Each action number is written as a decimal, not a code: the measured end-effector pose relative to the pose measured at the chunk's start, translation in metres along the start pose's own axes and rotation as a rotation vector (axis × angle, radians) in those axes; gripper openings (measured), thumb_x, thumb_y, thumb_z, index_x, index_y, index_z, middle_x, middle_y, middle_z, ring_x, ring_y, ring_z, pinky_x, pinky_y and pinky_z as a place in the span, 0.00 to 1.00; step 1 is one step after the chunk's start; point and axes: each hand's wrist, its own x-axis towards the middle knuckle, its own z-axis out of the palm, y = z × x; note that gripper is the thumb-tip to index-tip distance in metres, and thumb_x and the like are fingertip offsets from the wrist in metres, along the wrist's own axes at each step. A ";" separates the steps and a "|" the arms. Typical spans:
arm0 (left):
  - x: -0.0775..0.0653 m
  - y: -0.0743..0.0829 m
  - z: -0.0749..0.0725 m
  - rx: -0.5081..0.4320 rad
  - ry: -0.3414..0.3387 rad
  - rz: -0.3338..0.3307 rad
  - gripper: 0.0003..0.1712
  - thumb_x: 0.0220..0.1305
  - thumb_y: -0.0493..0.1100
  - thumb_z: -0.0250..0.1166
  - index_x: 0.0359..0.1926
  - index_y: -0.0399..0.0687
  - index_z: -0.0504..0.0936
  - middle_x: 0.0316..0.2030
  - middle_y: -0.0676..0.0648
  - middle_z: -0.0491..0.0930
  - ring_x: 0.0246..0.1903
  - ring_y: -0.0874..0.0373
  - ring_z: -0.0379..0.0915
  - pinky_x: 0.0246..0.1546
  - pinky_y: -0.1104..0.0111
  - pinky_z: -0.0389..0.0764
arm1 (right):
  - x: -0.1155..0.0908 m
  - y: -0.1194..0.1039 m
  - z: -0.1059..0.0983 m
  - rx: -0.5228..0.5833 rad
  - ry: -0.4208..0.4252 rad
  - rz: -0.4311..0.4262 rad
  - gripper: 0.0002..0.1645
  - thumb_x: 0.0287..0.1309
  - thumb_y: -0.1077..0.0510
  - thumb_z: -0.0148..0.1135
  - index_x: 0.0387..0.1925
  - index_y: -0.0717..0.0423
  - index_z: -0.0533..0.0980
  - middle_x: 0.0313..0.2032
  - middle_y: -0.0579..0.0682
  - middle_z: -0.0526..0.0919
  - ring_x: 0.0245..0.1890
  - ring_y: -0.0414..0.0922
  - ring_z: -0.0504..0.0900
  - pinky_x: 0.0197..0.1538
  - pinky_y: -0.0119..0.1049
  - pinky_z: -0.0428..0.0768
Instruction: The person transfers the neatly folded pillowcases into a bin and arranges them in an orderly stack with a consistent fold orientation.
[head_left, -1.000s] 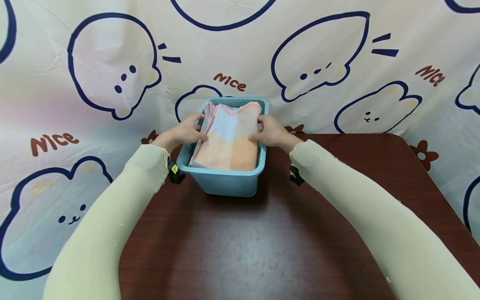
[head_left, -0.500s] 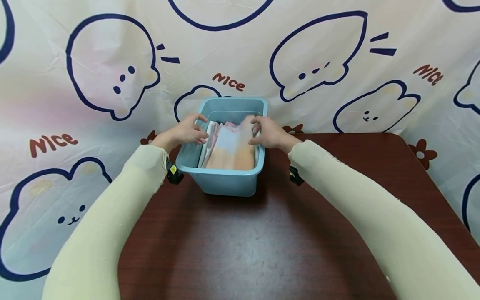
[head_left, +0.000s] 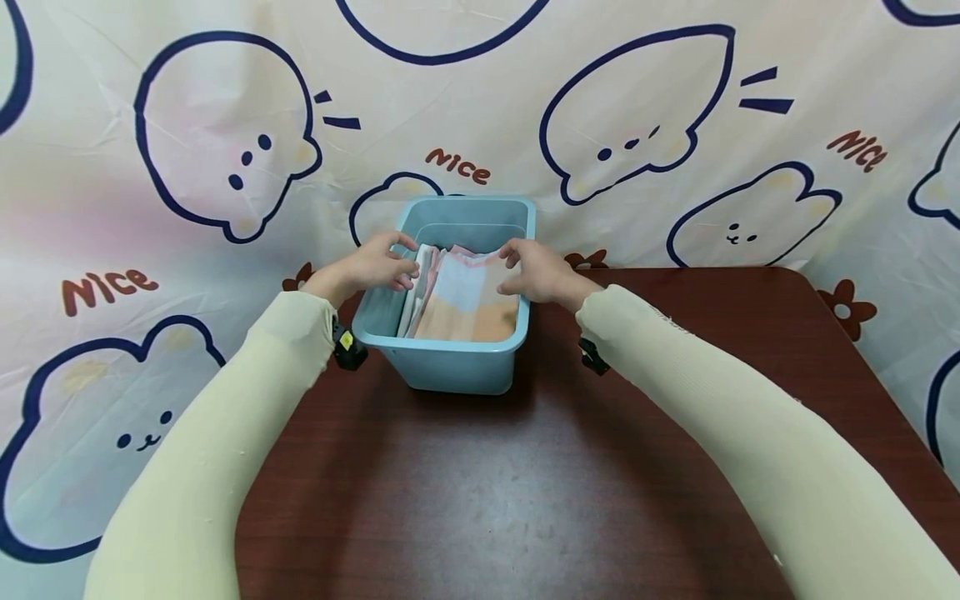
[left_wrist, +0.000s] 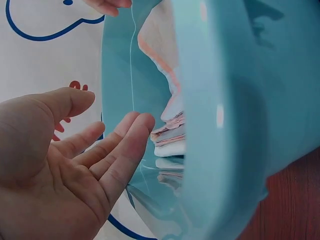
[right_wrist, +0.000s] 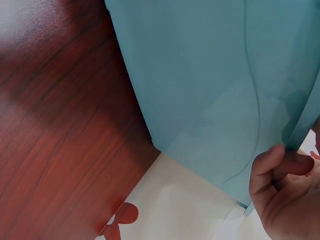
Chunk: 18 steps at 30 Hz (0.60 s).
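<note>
A folded towel (head_left: 461,304) in peach, pale blue and grey blocks, with a pink edge, lies inside a light blue plastic bin (head_left: 461,369). Another folded white and pink cloth (head_left: 417,292) shows along its left side. My left hand (head_left: 377,264) is over the bin's left rim; in the left wrist view its fingers (left_wrist: 132,137) are extended and hold nothing. Over the right rim, my right hand (head_left: 542,273) has loosely bent fingers above the towel's right edge, with nothing visible between them. In the right wrist view this hand (right_wrist: 287,192) is partly cut off.
The bin stands on a dark red-brown wooden table (head_left: 480,483), near its back edge. Behind it hangs a white sheet (head_left: 450,108) printed with blue cartoon outlines. Each wrist carries a small black device (head_left: 349,347).
The towel, held between both hands at rim height, has dropped lower into the bin. Both hands have let go of it and stay near the rims.
</note>
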 end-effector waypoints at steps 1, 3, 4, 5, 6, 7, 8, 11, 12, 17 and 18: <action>0.000 0.000 0.000 -0.002 0.000 0.002 0.26 0.78 0.41 0.51 0.71 0.37 0.59 0.59 0.30 0.78 0.49 0.41 0.82 0.56 0.54 0.82 | 0.000 0.000 0.000 -0.001 -0.001 -0.001 0.31 0.62 0.56 0.70 0.64 0.54 0.69 0.62 0.58 0.76 0.54 0.52 0.76 0.59 0.46 0.81; -0.001 0.001 -0.001 -0.004 -0.002 0.004 0.26 0.78 0.41 0.51 0.71 0.38 0.59 0.60 0.30 0.78 0.50 0.41 0.81 0.56 0.54 0.82 | 0.001 0.000 -0.001 -0.007 -0.007 -0.005 0.30 0.62 0.55 0.70 0.63 0.54 0.70 0.62 0.58 0.76 0.54 0.52 0.76 0.60 0.46 0.81; -0.001 0.001 -0.001 -0.005 -0.004 0.005 0.26 0.78 0.41 0.50 0.71 0.38 0.59 0.60 0.30 0.77 0.50 0.41 0.81 0.56 0.54 0.82 | 0.001 0.001 -0.002 -0.012 -0.012 -0.007 0.30 0.63 0.55 0.69 0.63 0.54 0.70 0.62 0.58 0.76 0.54 0.52 0.76 0.61 0.46 0.81; -0.001 0.001 -0.001 -0.008 -0.005 0.006 0.25 0.78 0.41 0.50 0.71 0.38 0.59 0.60 0.30 0.77 0.51 0.40 0.81 0.56 0.53 0.82 | 0.001 0.001 -0.002 -0.020 -0.017 -0.012 0.30 0.63 0.54 0.69 0.63 0.54 0.70 0.62 0.58 0.76 0.55 0.52 0.76 0.61 0.46 0.80; -0.001 0.001 0.000 -0.010 -0.006 0.007 0.25 0.79 0.41 0.49 0.71 0.38 0.59 0.60 0.30 0.77 0.52 0.39 0.81 0.57 0.53 0.82 | 0.001 0.001 -0.003 -0.033 -0.020 -0.019 0.29 0.64 0.53 0.68 0.63 0.54 0.70 0.62 0.58 0.76 0.56 0.52 0.76 0.62 0.47 0.80; -0.001 0.001 0.000 -0.013 -0.008 0.007 0.25 0.79 0.41 0.49 0.71 0.38 0.59 0.61 0.30 0.77 0.52 0.39 0.80 0.57 0.52 0.81 | 0.001 0.000 -0.004 -0.047 -0.024 -0.029 0.29 0.65 0.52 0.67 0.63 0.55 0.71 0.62 0.58 0.76 0.56 0.52 0.76 0.62 0.47 0.79; -0.001 0.002 0.001 -0.015 -0.009 0.007 0.25 0.79 0.42 0.48 0.71 0.38 0.59 0.61 0.31 0.77 0.53 0.39 0.80 0.58 0.52 0.81 | 0.001 0.001 -0.004 -0.059 -0.027 -0.041 0.28 0.66 0.51 0.66 0.63 0.56 0.71 0.62 0.58 0.76 0.57 0.52 0.76 0.63 0.47 0.79; -0.001 0.003 0.003 -0.020 -0.011 0.008 0.25 0.79 0.43 0.49 0.71 0.39 0.60 0.62 0.31 0.77 0.54 0.39 0.80 0.60 0.49 0.79 | 0.000 0.002 -0.007 -0.075 -0.030 -0.075 0.28 0.69 0.49 0.62 0.64 0.57 0.72 0.61 0.58 0.78 0.59 0.53 0.77 0.63 0.48 0.77; -0.002 0.004 0.003 -0.022 -0.011 0.009 0.25 0.79 0.44 0.49 0.71 0.40 0.60 0.62 0.32 0.77 0.54 0.40 0.80 0.60 0.49 0.79 | 0.000 0.002 -0.008 -0.069 -0.031 -0.086 0.28 0.69 0.49 0.61 0.64 0.58 0.72 0.60 0.59 0.78 0.60 0.53 0.77 0.63 0.48 0.77; -0.003 0.005 0.004 -0.025 -0.021 0.022 0.24 0.79 0.44 0.47 0.70 0.41 0.61 0.62 0.31 0.76 0.54 0.41 0.81 0.62 0.47 0.77 | 0.000 0.006 -0.009 0.017 -0.034 -0.120 0.27 0.70 0.50 0.60 0.64 0.59 0.71 0.59 0.60 0.80 0.59 0.54 0.78 0.60 0.48 0.78; -0.003 0.005 0.004 -0.026 -0.023 0.024 0.24 0.79 0.44 0.47 0.70 0.41 0.61 0.62 0.31 0.76 0.54 0.40 0.80 0.62 0.46 0.77 | 0.000 0.006 -0.009 0.040 -0.034 -0.125 0.27 0.70 0.51 0.60 0.64 0.59 0.71 0.59 0.60 0.80 0.59 0.54 0.78 0.60 0.48 0.78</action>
